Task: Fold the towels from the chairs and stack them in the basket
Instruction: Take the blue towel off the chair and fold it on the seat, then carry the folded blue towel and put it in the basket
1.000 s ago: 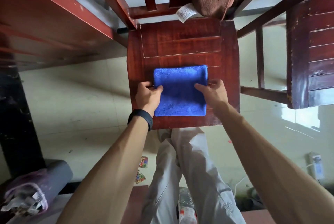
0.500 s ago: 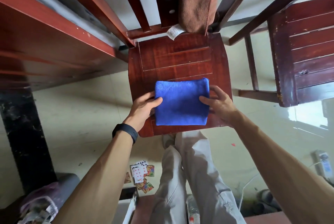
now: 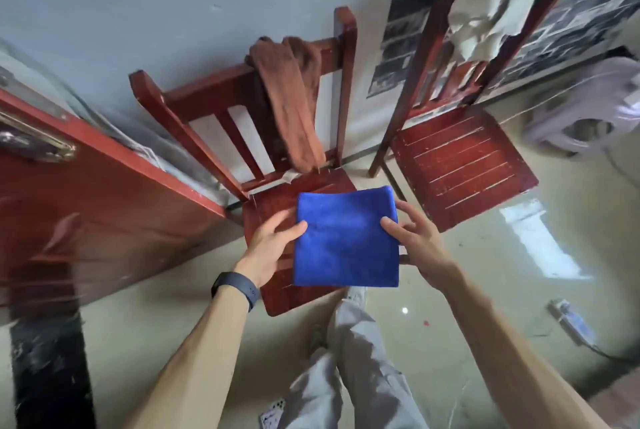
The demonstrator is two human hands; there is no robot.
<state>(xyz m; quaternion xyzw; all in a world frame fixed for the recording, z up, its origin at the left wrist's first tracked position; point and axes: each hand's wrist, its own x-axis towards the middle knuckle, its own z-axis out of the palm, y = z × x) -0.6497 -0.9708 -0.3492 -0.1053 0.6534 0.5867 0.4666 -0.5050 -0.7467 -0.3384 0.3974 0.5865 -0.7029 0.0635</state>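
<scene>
Folded blue towel [image 3: 346, 238] held flat over front of near chair [image 3: 277, 300] seat. Left hand [image 3: 272, 246] pinches left edge, thumb on top; black wristband [image 3: 237, 288] on wrist. Right hand [image 3: 420, 250] grips right edge, thumb on top, fingers spread. Brown towel [image 3: 291, 106] draped over near chair back. Second chair [image 3: 464, 165] to right, pale towel [image 3: 485, 2] on its back. Red table [image 3: 104, 193] at left. Power strip [image 3: 571, 323] on floor.
</scene>
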